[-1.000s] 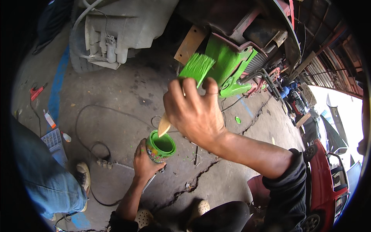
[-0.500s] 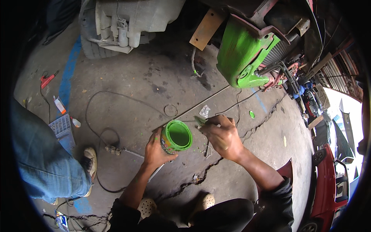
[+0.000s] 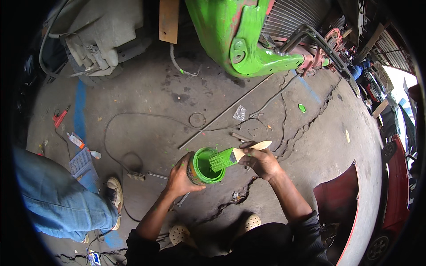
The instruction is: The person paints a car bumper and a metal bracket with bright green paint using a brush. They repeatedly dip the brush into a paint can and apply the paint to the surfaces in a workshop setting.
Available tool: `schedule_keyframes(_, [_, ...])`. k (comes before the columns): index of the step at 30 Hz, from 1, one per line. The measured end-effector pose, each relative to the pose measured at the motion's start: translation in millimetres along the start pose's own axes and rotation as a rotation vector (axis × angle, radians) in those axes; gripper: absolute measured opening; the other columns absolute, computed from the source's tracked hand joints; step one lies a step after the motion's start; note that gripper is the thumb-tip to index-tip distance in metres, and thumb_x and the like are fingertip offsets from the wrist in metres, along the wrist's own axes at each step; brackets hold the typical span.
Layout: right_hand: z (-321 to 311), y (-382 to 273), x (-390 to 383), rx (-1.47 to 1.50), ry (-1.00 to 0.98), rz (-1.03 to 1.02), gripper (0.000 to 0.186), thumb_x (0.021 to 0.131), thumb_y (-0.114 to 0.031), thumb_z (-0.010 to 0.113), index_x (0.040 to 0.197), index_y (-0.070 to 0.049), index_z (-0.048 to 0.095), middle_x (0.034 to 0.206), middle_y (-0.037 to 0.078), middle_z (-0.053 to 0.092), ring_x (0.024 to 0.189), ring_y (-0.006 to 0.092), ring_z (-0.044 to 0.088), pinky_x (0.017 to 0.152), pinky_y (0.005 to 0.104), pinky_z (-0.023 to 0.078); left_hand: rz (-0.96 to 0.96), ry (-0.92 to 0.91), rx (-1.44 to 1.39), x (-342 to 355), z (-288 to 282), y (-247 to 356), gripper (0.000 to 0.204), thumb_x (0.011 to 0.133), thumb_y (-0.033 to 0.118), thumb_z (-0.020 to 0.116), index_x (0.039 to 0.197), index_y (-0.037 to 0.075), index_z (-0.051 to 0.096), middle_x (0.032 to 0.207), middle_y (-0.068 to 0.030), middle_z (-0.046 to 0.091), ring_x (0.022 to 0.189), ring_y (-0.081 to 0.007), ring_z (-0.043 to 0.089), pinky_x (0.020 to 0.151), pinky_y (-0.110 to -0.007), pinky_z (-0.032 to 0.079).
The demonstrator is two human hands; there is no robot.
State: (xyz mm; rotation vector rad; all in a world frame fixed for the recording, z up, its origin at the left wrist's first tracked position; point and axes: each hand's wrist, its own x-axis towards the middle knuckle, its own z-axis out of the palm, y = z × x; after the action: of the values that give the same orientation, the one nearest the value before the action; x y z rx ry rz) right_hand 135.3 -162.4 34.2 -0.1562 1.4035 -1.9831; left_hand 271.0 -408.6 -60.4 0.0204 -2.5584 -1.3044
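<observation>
My left hand [image 3: 181,176] is wrapped round the side of a small open paint can [image 3: 195,174], green paint coating its rim and inner wall. In my right hand [image 3: 262,163] is a flat paintbrush [image 3: 238,154] with a pale wooden handle, gripped near the ferrule. Its bristles [image 3: 220,160], thick with green paint, lie over the can's mouth at its right side; whether they touch the rim I cannot tell. Ahead of my hands hangs a vehicle's front body panel [image 3: 222,40], mostly wet-looking green with reddish patches along its edges.
Another person's jeans-clad leg [image 3: 66,195] stands at the left. A long thin rod [image 3: 226,111], a looping cable [image 3: 146,116] and a clear plastic scrap [image 3: 240,113] lie on the cracked concrete floor. A red hot-glue-type gun [image 3: 61,117] rests far left; a dark red panel [image 3: 339,199] lies right.
My right hand has turned, bringing the brush over the can's mouth. The view has shifted, so the green panel appears further left and higher. The can stays in my left hand.
</observation>
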Motion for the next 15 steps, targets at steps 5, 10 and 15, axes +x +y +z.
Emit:
schedule_keyframes(5, [2.0,17.1,-0.8,-0.353,0.042,-0.170,0.021,0.085,-0.007,0.070,0.104,0.000,0.062,0.097,0.006,0.065,0.091,0.0162,0.062,0.081,0.0318,0.050,0.065,0.004,0.057,4.5,6.4,14.0,0.112,0.047,0.028,0.092,0.139,0.000,0.034,0.135,-0.0233,0.047,0.123,-0.0390,0.050,0.103,-0.045,0.043])
schedule_keyframes(10, [5.3,18.3,-9.9,-0.674,-0.118,-0.442,0.013,0.081,-0.005,0.073,0.094,-0.002,0.070,0.089,0.005,0.069,0.084,0.0156,0.065,0.077,0.0290,0.050,0.042,-0.034,0.159,4.8,11.2,17.7,0.113,0.048,0.028,0.092,0.140,0.001,0.032,0.136,-0.0235,0.046,0.123,-0.0397,0.049,0.102,-0.045,0.044])
schedule_keyframes(15, [13.8,20.2,-9.9,-0.931,-0.072,-0.526,0.020,0.076,-0.009,0.074,0.094,-0.002,0.070,0.090,0.013,0.070,0.077,0.0277,0.068,0.072,0.0371,0.054,0.147,-0.065,0.202,20.3,13.0,28.6,0.115,0.048,0.025,0.091,0.142,0.002,0.029,0.138,-0.0228,0.045,0.123,-0.0396,0.049,0.102,-0.045,0.044])
